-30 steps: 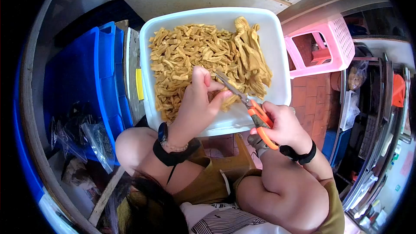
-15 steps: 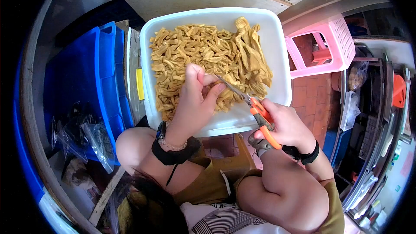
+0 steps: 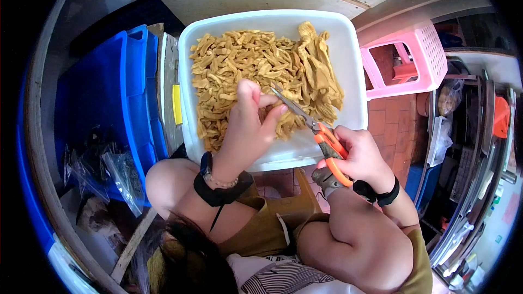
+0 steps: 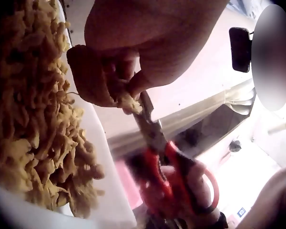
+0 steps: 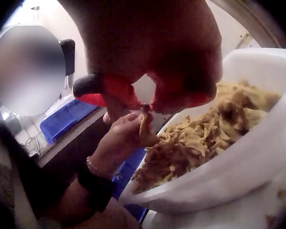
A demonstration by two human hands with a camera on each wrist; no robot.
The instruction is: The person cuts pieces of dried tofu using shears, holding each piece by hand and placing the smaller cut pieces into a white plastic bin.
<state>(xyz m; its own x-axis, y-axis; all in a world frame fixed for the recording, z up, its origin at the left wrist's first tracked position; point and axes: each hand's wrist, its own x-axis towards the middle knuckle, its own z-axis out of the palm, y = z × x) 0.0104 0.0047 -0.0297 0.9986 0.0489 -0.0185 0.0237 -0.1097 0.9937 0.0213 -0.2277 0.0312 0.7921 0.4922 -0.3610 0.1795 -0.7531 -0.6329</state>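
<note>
Pinched between the thumb and fingers of my left hand (image 3: 248, 122) is a limp yellow-brown vegetable piece (image 4: 129, 104), mostly hidden by the hand in the head view. My right hand (image 3: 362, 155) grips orange-handled scissors (image 3: 328, 147), fingers round the handles. Their blades point up and left, with the tips close to the left fingertips; in the left wrist view they meet the end of the piece. Below both hands, short cut strips (image 3: 239, 57) fill much of a white tub (image 3: 183, 84). Longer, whole-looking pieces (image 3: 320, 76) lie at the tub's right side.
Blue crates (image 3: 103, 92) stand left of the tub, with clear plastic bags (image 3: 122, 177) in front. A pink stool (image 3: 430, 60) is at the right, on red floor tiles (image 3: 389, 125). Shelving (image 3: 463, 114) lines the far right. The person's bent knees flank the tub's near side.
The scissor blades drew together half a second ago and stand slightly parted now. Both hands shifted only a little, staying above the tub. The strips and longer pieces look unmoved.
</note>
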